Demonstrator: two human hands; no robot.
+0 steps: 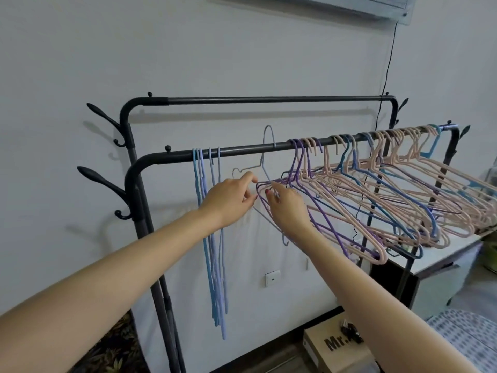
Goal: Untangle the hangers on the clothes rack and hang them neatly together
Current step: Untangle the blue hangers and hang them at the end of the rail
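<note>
Both hands work one grey hanger (265,168), hook over the rail (242,149) just above them. L hand (231,200) pinches its shoulder wire; R hand (286,204) grips the other arm, likely to free it from the tangle (376,195) to R hand's right. Sorted blue hangers (211,238) hang flat behind L hand. R fingertips partly hidden; exact snag point unclear.

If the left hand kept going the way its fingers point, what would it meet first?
Most likely the pale grey hanger, whose shoulder the left hand already reaches; just beyond lies the purple hanger bundle. Depth is unclear.
</note>
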